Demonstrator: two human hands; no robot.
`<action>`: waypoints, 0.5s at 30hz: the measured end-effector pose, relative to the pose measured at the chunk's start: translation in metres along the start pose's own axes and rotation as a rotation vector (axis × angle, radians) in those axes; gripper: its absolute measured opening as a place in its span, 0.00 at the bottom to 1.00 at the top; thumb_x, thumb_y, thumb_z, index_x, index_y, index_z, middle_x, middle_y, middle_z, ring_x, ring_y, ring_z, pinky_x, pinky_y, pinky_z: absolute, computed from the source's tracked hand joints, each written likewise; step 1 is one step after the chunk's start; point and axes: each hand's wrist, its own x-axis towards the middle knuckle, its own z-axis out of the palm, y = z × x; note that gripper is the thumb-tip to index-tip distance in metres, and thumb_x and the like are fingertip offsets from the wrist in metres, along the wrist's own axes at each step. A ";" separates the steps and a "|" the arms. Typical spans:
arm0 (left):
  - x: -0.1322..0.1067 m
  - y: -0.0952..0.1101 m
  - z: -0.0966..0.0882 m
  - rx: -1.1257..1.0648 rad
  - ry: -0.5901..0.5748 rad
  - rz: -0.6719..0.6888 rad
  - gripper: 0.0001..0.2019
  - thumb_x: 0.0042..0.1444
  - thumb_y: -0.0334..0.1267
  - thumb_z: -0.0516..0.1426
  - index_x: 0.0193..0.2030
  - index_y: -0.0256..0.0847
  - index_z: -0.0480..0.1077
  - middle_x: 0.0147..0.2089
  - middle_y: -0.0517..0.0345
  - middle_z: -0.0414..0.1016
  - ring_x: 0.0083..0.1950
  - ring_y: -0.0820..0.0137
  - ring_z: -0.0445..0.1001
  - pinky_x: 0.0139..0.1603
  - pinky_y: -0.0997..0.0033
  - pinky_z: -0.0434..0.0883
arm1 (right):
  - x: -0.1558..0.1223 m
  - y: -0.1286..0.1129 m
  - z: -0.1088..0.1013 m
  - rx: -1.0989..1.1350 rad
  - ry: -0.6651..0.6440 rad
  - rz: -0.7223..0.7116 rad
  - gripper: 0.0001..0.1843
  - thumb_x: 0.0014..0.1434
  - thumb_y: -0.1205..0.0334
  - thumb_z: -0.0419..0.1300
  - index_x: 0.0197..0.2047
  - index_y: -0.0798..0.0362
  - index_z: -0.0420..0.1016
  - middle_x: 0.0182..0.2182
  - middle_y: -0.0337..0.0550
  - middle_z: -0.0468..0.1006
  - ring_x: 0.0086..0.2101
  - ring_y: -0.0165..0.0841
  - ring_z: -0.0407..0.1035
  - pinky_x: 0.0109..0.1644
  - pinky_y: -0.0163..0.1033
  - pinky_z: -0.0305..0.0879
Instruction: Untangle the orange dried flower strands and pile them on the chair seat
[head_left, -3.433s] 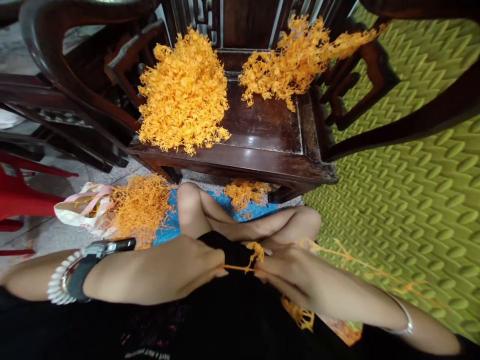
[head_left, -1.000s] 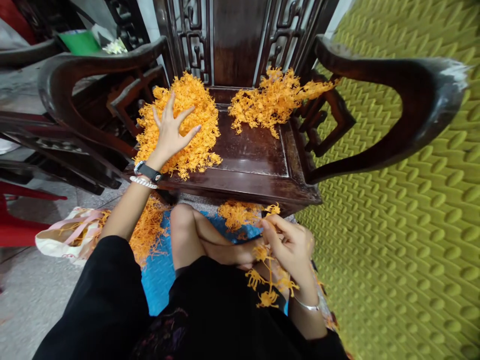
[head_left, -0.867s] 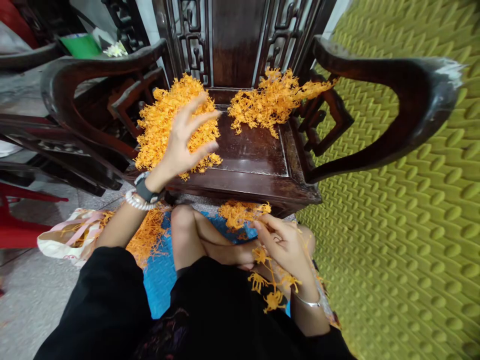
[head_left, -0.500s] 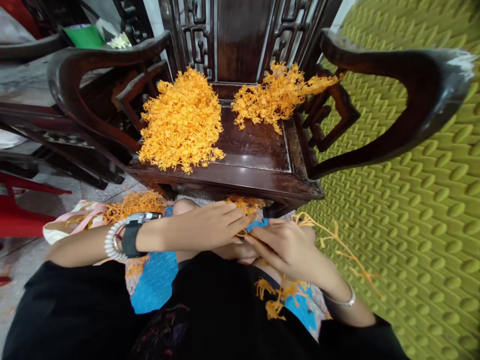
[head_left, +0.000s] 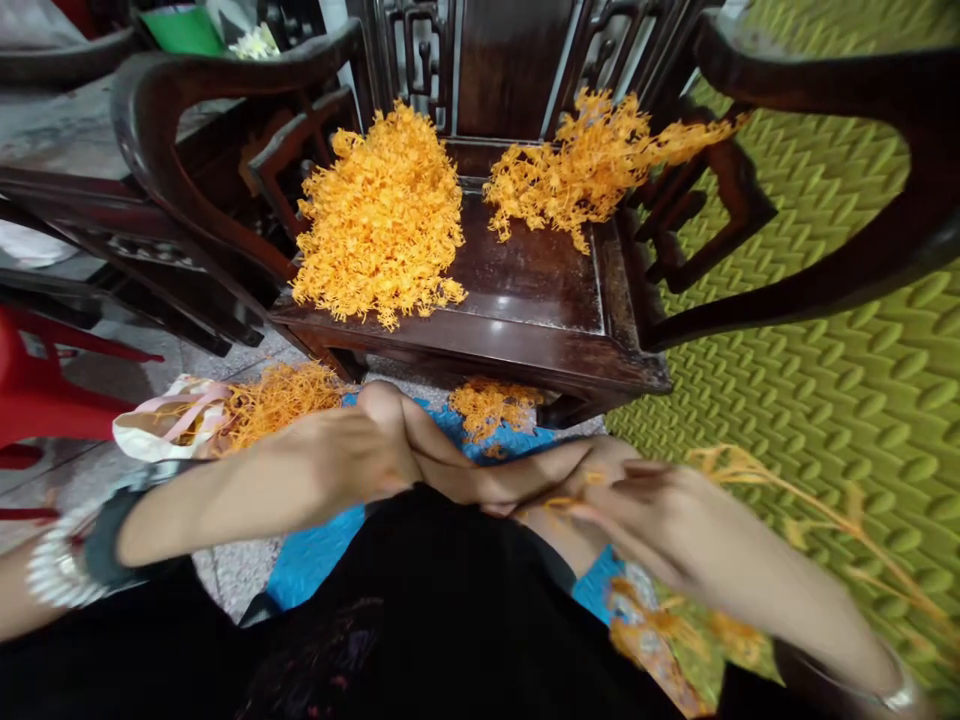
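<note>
My left hand (head_left: 341, 460) is over my left thigh, smeared by motion, its fingertips hidden. My right hand (head_left: 652, 510) is closed on a thin orange strand with frilly tufts; a bit of orange (head_left: 559, 503) shows at its fingertips. Behind that hand the long strand (head_left: 817, 510) trails out to the right, blurred. More orange tufts (head_left: 660, 630) hang below the right wrist. Before me, on the wooden chair seat (head_left: 525, 280), lie a dense heap of orange tufts (head_left: 382, 220) and a looser orange bunch (head_left: 577, 175).
A blue sheet (head_left: 319, 555) lies on the floor under my crossed legs. Loose orange strands (head_left: 281, 400) sit by a white bag (head_left: 142, 435) at left, with another orange clump (head_left: 491, 405) under the chair. A red stool (head_left: 52, 380) stands left; a yellow-green textured mat (head_left: 862, 380) stands right.
My hands, close together before, have moved apart, left hand leftward and right hand rightward. The strand in the right hand has swung right with it. The view has shifted slightly.
</note>
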 end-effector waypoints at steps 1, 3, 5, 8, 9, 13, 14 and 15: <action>-0.008 -0.005 -0.007 -0.015 0.005 -0.083 0.15 0.68 0.37 0.45 0.28 0.42 0.61 0.24 0.62 0.63 0.25 0.73 0.62 0.28 0.71 0.61 | -0.007 0.005 -0.002 -0.054 0.056 0.033 0.19 0.71 0.61 0.45 0.32 0.52 0.71 0.17 0.35 0.66 0.18 0.29 0.58 0.27 0.38 0.54; -0.018 -0.012 -0.014 -0.026 0.054 -0.218 0.14 0.68 0.35 0.46 0.28 0.41 0.59 0.25 0.62 0.62 0.24 0.74 0.62 0.26 0.71 0.59 | -0.015 0.012 -0.004 -0.117 0.108 0.061 0.17 0.71 0.63 0.45 0.35 0.53 0.71 0.19 0.37 0.67 0.19 0.30 0.60 0.28 0.38 0.56; -0.016 -0.013 -0.012 -0.091 0.079 -0.343 0.13 0.68 0.35 0.45 0.30 0.41 0.59 0.26 0.62 0.64 0.25 0.75 0.63 0.26 0.73 0.59 | -0.010 0.011 0.000 -0.108 0.089 0.027 0.18 0.71 0.63 0.45 0.32 0.53 0.71 0.20 0.38 0.70 0.23 0.31 0.64 0.32 0.38 0.59; 0.009 -0.006 0.004 -0.236 -0.023 -0.301 0.11 0.70 0.40 0.43 0.44 0.41 0.64 0.31 0.61 0.71 0.26 0.75 0.67 0.27 0.75 0.62 | 0.013 0.001 0.012 -0.069 0.003 -0.094 0.19 0.71 0.61 0.44 0.32 0.52 0.71 0.23 0.38 0.73 0.26 0.30 0.67 0.36 0.39 0.59; 0.019 -0.004 0.011 -0.270 -0.075 -0.234 0.12 0.70 0.42 0.43 0.51 0.42 0.63 0.32 0.61 0.73 0.27 0.74 0.69 0.29 0.75 0.63 | 0.022 -0.002 0.016 -0.068 -0.016 -0.131 0.19 0.71 0.59 0.44 0.33 0.52 0.71 0.23 0.38 0.74 0.26 0.30 0.67 0.36 0.39 0.58; 0.050 0.001 0.030 -0.287 -0.148 0.062 0.18 0.68 0.48 0.46 0.56 0.40 0.63 0.33 0.57 0.76 0.34 0.69 0.73 0.35 0.72 0.66 | 0.042 -0.010 0.022 -0.076 -0.072 -0.241 0.18 0.71 0.54 0.47 0.36 0.53 0.72 0.25 0.38 0.75 0.26 0.29 0.66 0.33 0.39 0.54; 0.052 0.001 0.032 -0.288 -0.119 0.096 0.16 0.68 0.47 0.45 0.49 0.40 0.67 0.31 0.57 0.75 0.33 0.69 0.72 0.35 0.71 0.65 | 0.043 -0.011 0.023 -0.080 -0.083 -0.254 0.17 0.70 0.53 0.48 0.36 0.53 0.71 0.24 0.38 0.74 0.26 0.29 0.65 0.33 0.39 0.53; 0.051 0.001 0.033 -0.295 -0.087 0.109 0.16 0.69 0.45 0.44 0.42 0.40 0.68 0.29 0.57 0.74 0.31 0.70 0.71 0.34 0.71 0.65 | 0.044 -0.011 0.023 -0.088 -0.089 -0.257 0.17 0.70 0.54 0.48 0.35 0.52 0.71 0.23 0.37 0.73 0.25 0.29 0.64 0.33 0.38 0.53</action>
